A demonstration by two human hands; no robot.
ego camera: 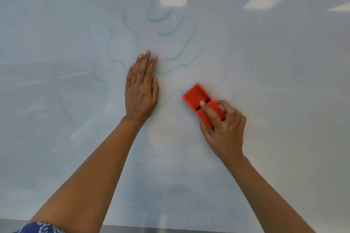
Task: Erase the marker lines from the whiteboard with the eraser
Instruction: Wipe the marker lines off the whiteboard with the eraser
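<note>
My right hand [225,126] and the red eraser [200,100] smear with motion blur, and the fingers cover the eraser's near end. The whiteboard [284,81] runs off the top, left and right edges. Both my forearms are cut off at the bottom edge, as is a blue patterned sleeve [40,228].

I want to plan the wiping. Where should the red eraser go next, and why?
Probably up and slightly left: the right hand presses the red rectangular eraser below the boldest teal marker lines on the white whiteboard.
</note>
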